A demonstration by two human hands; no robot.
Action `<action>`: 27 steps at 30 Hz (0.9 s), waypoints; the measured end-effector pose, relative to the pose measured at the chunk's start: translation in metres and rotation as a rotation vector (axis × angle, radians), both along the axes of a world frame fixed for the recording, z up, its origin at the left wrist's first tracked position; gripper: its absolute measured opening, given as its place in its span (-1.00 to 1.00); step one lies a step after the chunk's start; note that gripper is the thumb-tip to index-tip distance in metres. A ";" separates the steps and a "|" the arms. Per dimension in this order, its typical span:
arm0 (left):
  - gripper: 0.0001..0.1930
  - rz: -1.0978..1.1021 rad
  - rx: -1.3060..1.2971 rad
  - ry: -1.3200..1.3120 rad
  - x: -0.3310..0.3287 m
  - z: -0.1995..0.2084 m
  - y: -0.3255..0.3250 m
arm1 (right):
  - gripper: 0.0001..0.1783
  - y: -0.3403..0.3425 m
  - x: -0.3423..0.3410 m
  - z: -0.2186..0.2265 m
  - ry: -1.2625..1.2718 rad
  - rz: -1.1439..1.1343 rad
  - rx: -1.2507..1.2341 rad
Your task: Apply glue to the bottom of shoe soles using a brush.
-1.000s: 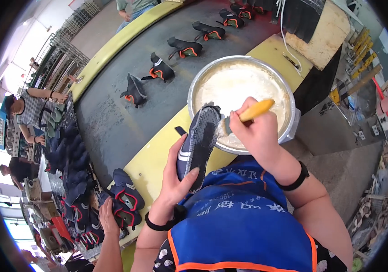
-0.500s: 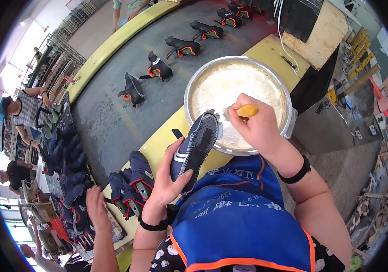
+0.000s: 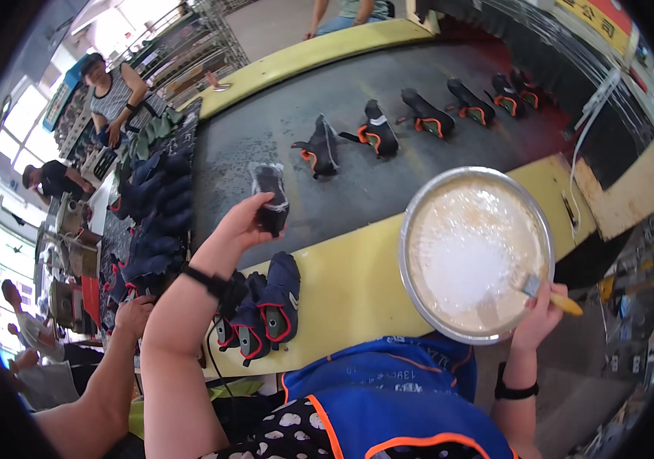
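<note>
My left hand (image 3: 244, 220) is closed on a dark shoe upper (image 3: 272, 200), its underside up, over the near left part of the grey conveyor belt (image 3: 357, 206). Whether the shoe touches the belt I cannot tell. At the right side of a round metal basin (image 3: 405, 268), my right hand (image 3: 537, 320) grips a flat brush (image 3: 565, 304) by its yellow handle. The brush's metal band sits just inside the rim, above thick whitish paste (image 3: 464, 256).
Several dark shoe uppers with orange edging (image 3: 428, 115) stand in a row along the belt. Three navy uppers with red edging (image 3: 279, 300) rest on the yellow ledge (image 3: 350, 283). At left, a co-worker's hand (image 3: 136, 315) touches a heap of navy uppers (image 3: 155, 237).
My left hand has carried the shoe away from the basin, out over the belt. My right hand has shifted with the brush to the basin's right rim. The whole view has turned.
</note>
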State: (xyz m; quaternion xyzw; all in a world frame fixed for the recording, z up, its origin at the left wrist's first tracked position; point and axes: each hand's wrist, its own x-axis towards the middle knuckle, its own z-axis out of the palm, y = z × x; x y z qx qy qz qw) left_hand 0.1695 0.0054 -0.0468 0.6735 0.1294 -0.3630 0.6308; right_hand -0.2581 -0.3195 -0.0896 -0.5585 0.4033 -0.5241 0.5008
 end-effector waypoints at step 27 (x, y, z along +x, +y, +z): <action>-0.47 -0.578 0.996 -1.027 -0.038 0.116 0.068 | -0.79 -0.008 0.001 -0.003 0.027 -0.125 -0.009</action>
